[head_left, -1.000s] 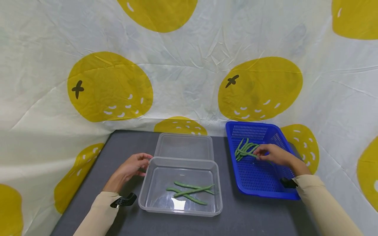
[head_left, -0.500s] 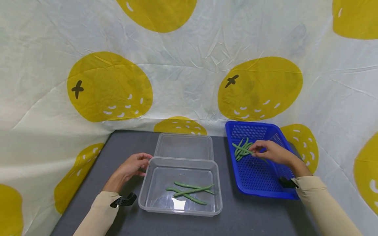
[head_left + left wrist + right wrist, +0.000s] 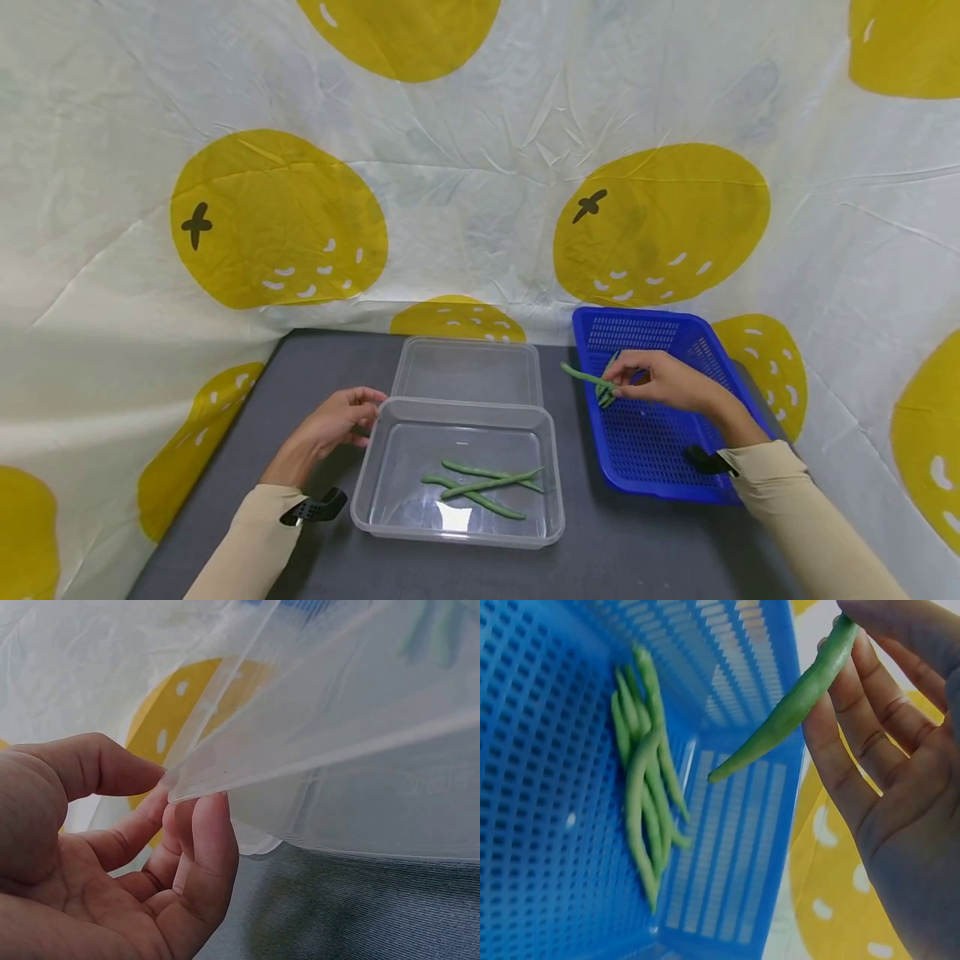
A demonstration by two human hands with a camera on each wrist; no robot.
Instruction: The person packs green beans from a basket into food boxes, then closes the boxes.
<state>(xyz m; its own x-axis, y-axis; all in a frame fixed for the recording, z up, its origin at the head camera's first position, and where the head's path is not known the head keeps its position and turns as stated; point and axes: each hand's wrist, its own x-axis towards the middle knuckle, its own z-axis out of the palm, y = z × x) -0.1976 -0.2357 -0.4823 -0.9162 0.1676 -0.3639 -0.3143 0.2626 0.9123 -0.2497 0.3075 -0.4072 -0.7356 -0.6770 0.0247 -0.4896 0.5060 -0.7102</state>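
Observation:
My right hand (image 3: 660, 383) pinches a green bean (image 3: 585, 377) between thumb and fingers, above the left side of a blue perforated basket (image 3: 645, 454). In the right wrist view the bean slants down from the fingertips, apart from a small pile of green beans (image 3: 634, 799) at the bottom of the basket. My left hand (image 3: 337, 421) pinches the far left corner of a clear plastic container (image 3: 450, 534), thumb above the rim and fingers below. Inside the container lie 3 green beans (image 3: 487, 484), crossing one another.
Behind the container a clear flat lid (image 3: 468, 367) lies on the dark grey table (image 3: 315, 367). A white cloth with yellow fruit prints (image 3: 465, 225) hangs at the back and sides. The basket stands to the container's right, with a gap between them.
My right hand has lifted the green bean off the pile and carried it left, so that its tip now passes over the basket's left rim. The left hand has stayed at the container's corner.

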